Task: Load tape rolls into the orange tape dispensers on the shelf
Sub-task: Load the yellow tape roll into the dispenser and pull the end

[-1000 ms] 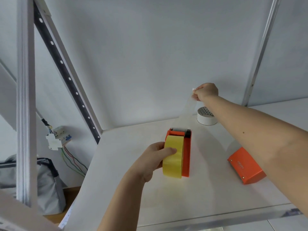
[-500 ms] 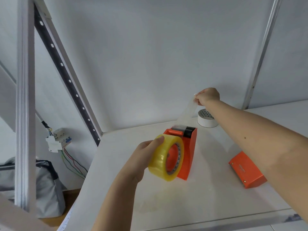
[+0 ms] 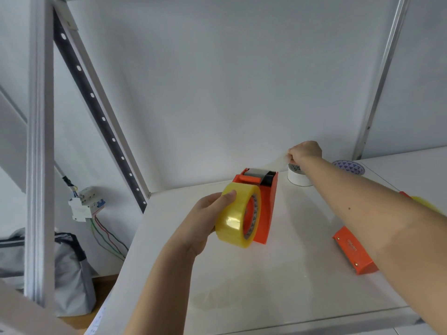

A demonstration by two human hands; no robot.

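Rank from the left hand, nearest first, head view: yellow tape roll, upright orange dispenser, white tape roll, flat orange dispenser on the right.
1. Yellow tape roll: gripped in the left hand.
2. Upright orange dispenser: just behind the roll, mid-shelf.
3. and 4. White tape roll, at the back by the right hand, and flat orange dispenser, near the front right edge: too close to call.

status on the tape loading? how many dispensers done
None looks finished. In hand: the left hand holds the yellow tape roll against the side of the upright orange dispenser, while the right hand pulls the clear tape strip over its cutter end. Left: seat the roll and trim, then load the second orange dispenser, lying with no roll visible. A white roll waits at the back.
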